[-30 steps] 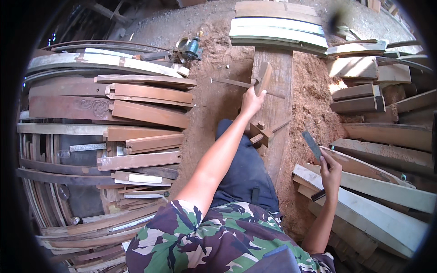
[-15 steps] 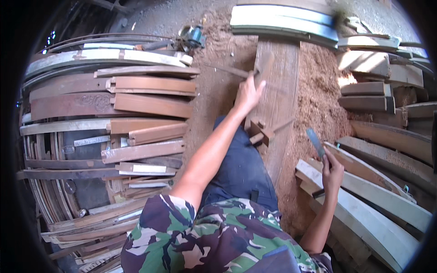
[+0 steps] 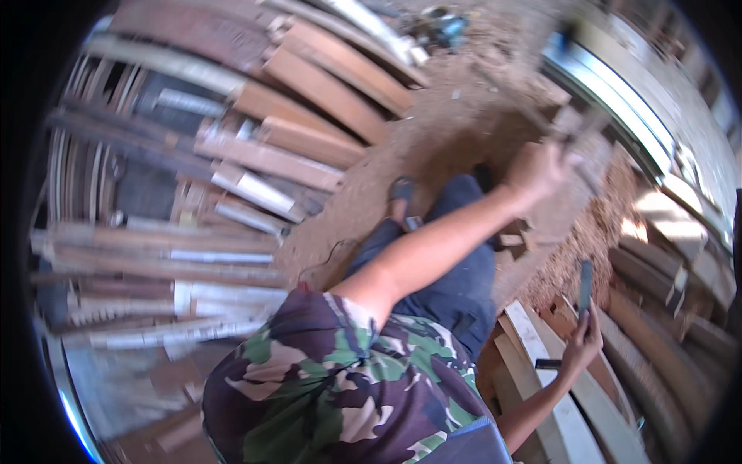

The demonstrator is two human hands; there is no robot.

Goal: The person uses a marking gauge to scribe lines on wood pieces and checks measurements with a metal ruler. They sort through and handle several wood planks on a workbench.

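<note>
My left hand (image 3: 537,172) is stretched out over the plank bench (image 3: 553,219), closed on a blurred wooden tool (image 3: 576,131) with a thin bar across it; its exact kind is smeared by motion. On the right, my right hand (image 3: 583,346) grips a flat, narrow blue-grey blade (image 3: 585,284), which points up and away from me. Its lower end is hidden in my fingers. A small wooden block with crossing pieces (image 3: 512,238) sits on the bench beside my leg, below my left forearm.
Stacked wooden boards (image 3: 332,89) fill the left side. More timber (image 3: 568,421) lies under and beyond my right hand. Wood shavings (image 3: 591,240) cover the ground right of the bench. A blue-green power tool (image 3: 447,29) lies at the far side, and pale boards (image 3: 618,97) cross the bench's far end.
The view has swung, so the surroundings appear rotated clockwise. My left hand, still around the wooden tool, appears farther right. My right hand keeps its hold on the blade, now more upright.
</note>
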